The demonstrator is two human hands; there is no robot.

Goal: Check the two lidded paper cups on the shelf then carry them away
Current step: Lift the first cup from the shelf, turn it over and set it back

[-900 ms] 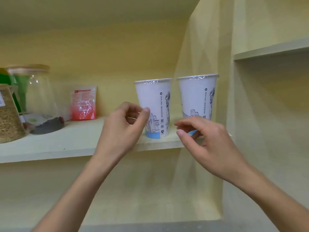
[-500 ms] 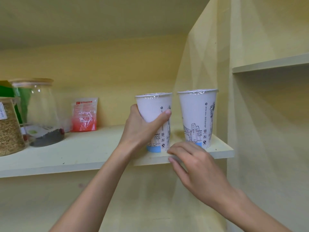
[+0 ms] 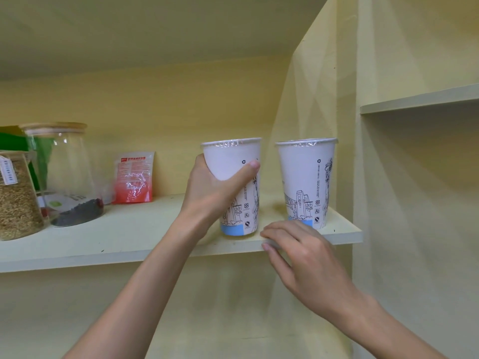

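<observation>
Two white paper cups with clear sealed lids and line drawings stand on the pale shelf [image 3: 129, 244]. My left hand [image 3: 210, 193] is wrapped around the left cup [image 3: 230, 159], thumb across its front; the cup's base rests on the shelf, slightly tilted. The right cup [image 3: 305, 177] stands upright near the shelf's right end. My right hand [image 3: 305, 257] hovers below and in front of the right cup at the shelf's front edge, fingers loosely curled, holding nothing and apart from the cup.
On the shelf's left stand a glass jar with a wooden lid [image 3: 64, 174], a jar of grain [image 3: 15, 198] and a red-and-white packet [image 3: 133, 177] against the back wall. A vertical panel [image 3: 344, 125] bounds the shelf on the right, with another shelf [image 3: 420, 99] beyond.
My left hand has closed around the left cup, which was standing free before. My right hand has dropped a little from the right cup's base to the shelf edge.
</observation>
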